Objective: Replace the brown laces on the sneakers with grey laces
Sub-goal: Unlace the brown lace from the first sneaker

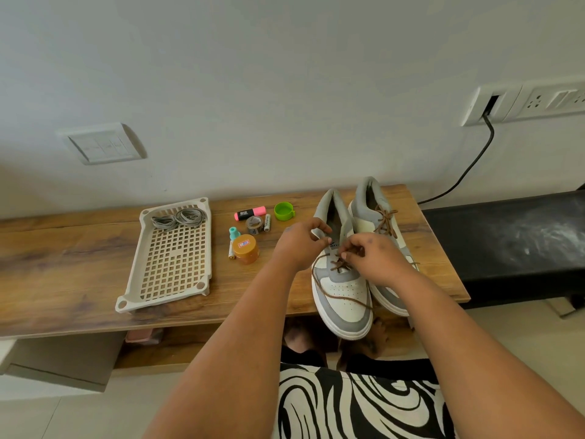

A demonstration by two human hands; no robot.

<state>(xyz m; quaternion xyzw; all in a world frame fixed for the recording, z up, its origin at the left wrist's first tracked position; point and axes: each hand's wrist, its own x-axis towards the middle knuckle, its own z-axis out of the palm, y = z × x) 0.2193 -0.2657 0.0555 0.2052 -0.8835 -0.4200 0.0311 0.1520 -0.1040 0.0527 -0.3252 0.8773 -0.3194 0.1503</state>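
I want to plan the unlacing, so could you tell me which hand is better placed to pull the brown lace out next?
Probably the right hand: it already pinches the brown lace, while the left hand grips the sneaker's tongue.

Just left of the left hand [299,243], a cluster of small things blocks a straight sweep across the wooden bench [79,248]: an orange-lidded jar [245,248], a teal-capped bottle [233,233], a tape roll [254,224], a pink highlighter [250,213], a green cap [284,211] and two batteries. Beyond that cluster, further left, the slotted tray [172,261] fills the bench from wall to front edge; bare wood lies past it. Between the cluster and the front edge, below the left forearm, a strip of bench is open. Right of the right hand [376,258], the second sneaker [373,217] stands close, apparently touching the first.
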